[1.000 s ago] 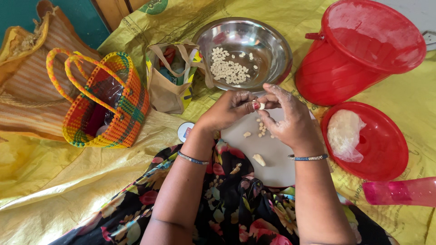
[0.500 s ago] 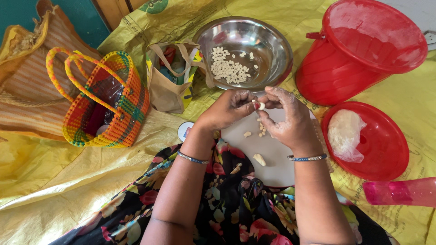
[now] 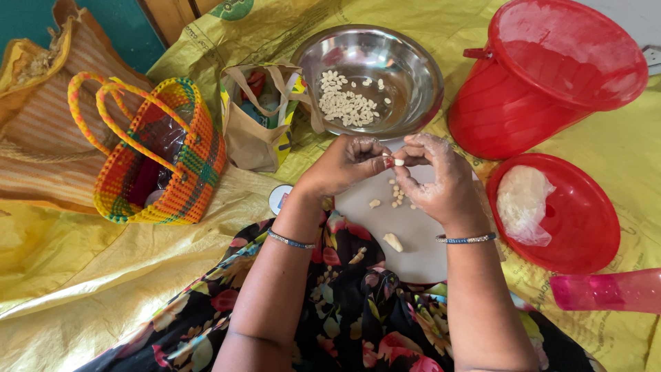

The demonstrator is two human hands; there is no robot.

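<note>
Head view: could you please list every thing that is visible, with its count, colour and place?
steel bowl: one, silver, top centre, pale pieces inside
red bucket: one, top right
red lid: one, right, clear plastic bag in it
pink bottle: one, lower right, lying down
white board: one, under the hands, a few pale pieces on it
woven basket: one, multicoloured, left
paper bag: one, brown, beside the basket
yellow sheet: one, underneath all
left hand: one, pinching a small pale piece
right hand: one, pinching the same piece

home floor | yellow sheet [image 3: 103,275] spread as workspace | steel bowl [image 3: 413,69] | woven basket [image 3: 165,165]
</note>
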